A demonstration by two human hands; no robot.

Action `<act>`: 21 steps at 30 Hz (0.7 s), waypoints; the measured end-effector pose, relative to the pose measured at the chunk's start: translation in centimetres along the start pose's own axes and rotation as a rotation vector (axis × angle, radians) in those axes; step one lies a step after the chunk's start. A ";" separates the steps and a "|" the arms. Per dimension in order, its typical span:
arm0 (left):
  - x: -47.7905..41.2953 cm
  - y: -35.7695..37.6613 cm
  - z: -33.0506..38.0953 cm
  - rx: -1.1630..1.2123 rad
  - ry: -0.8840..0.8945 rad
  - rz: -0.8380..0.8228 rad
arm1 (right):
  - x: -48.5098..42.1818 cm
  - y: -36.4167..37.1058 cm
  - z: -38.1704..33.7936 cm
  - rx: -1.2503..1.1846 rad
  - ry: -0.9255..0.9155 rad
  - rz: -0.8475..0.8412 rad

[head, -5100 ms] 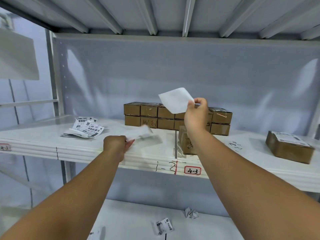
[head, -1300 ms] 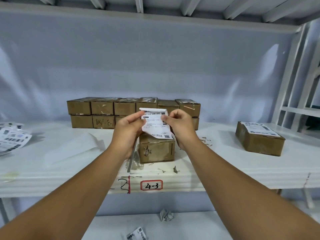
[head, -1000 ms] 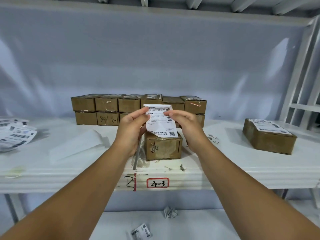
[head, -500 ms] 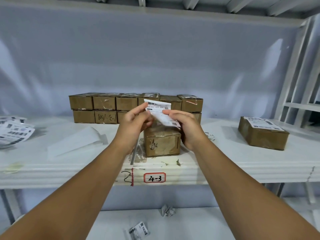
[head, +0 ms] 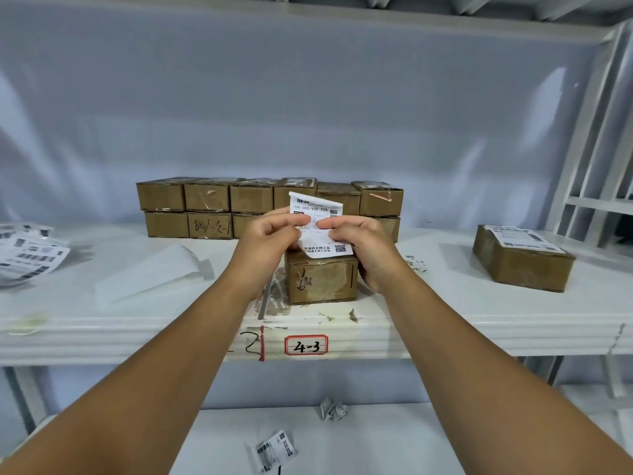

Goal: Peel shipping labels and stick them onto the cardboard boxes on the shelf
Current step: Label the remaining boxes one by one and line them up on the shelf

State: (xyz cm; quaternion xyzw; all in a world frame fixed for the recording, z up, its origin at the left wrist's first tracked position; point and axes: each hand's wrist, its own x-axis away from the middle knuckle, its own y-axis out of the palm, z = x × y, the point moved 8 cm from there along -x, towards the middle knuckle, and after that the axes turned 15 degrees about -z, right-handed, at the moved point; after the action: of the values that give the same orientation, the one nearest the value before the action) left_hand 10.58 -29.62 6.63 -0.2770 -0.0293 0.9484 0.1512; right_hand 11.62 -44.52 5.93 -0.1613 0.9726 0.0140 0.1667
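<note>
Just above the lone cardboard box (head: 322, 279) at the shelf's (head: 445, 310) front edge, you are pinching the shipping label (head: 320, 247) between both grips. Your left grip (head: 270, 240) is clasping its left edge and your right grip (head: 364, 248) its right edge, with the printed side facing you.

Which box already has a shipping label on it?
The lone box at far right: a printed white label covers its top; no other shows one clearly.

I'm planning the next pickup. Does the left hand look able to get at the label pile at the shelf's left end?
Probably not yet: the left hand pinches the label together with the right hand. The label pile itself lies uncovered.
</note>
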 end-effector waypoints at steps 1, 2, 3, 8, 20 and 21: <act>0.0 0.0 0.1 -0.001 0.003 0.002 | 0.0 0.0 0.0 -0.004 0.000 0.002; 0.0 0.1 0.2 -0.005 0.006 0.002 | 0.0 -0.1 0.0 -0.012 0.000 0.005; 0.0 0.1 0.1 -0.005 0.008 0.002 | 0.0 -0.1 0.0 -0.017 0.001 0.010; -0.2 0.0 -0.3 0.046 0.001 0.001 | -0.1 -0.2 0.2 -0.004 0.006 0.014; -0.2 0.2 -0.3 0.007 -0.043 -0.004 | 0.0 0.0 0.2 0.064 0.016 -0.001; -0.2 0.1 -0.4 -0.013 -0.047 -0.002 | -0.1 0.0 0.2 0.064 0.014 -0.001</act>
State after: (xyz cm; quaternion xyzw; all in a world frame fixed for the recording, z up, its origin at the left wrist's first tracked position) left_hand 10.92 -29.81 6.38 -0.2558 -0.0390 0.9543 0.1495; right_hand 11.76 -44.47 5.76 -0.1565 0.9736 -0.0186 0.1649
